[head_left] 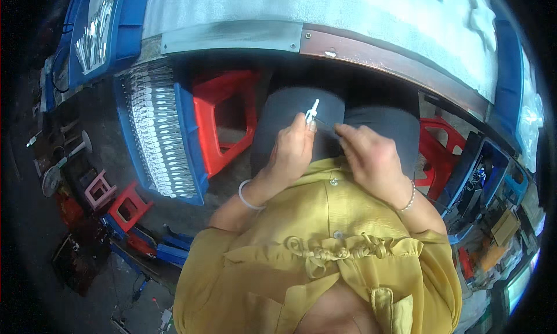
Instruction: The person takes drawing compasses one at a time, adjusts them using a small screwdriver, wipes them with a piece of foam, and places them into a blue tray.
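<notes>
blue tray (pixel 188 131) w/ rows of white parts (pixel 159 137)

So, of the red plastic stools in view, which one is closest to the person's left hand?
The big red stool just left of the person's lap, beside the blue crate, sits closest to the left hand. The small one is farther away; another stands on the right side.

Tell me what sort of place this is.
Probably a small assembly workshop. A blue tray beside the person holds rows of identical small white parts, the left hand holds one such white part over the lap, and the right hand works beside it below a worn workbench edge.
</notes>
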The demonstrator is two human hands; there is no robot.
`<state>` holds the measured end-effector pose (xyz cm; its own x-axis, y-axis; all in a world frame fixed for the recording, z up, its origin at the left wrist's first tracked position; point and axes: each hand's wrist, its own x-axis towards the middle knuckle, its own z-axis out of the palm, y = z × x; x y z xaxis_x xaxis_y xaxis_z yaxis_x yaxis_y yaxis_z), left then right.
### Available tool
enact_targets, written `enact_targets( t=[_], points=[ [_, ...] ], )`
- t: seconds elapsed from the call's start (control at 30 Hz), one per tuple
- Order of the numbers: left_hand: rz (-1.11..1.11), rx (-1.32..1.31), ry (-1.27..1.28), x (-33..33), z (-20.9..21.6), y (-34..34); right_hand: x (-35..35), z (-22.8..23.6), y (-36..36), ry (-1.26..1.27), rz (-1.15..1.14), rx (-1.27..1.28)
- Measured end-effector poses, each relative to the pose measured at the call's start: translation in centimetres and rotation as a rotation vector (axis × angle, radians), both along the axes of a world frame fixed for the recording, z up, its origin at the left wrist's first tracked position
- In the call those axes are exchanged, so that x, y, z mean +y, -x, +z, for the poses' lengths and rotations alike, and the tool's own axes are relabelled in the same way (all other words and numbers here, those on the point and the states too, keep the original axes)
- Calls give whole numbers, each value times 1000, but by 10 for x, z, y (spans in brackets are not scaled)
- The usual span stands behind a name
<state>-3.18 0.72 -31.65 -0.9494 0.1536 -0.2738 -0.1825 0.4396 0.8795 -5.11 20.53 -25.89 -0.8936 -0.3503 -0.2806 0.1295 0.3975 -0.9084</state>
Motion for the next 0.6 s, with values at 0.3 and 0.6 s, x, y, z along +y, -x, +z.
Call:
enact_targets(
  t=[0.3, 0.6],
  points=[
    [-87, 39, 339, 11, 1, 10, 4, -17, 17, -16, 1, -89],
    [-111, 29, 227, 7, -2, 13, -11, -10, 10, -352, 222, 277]
  ],
)
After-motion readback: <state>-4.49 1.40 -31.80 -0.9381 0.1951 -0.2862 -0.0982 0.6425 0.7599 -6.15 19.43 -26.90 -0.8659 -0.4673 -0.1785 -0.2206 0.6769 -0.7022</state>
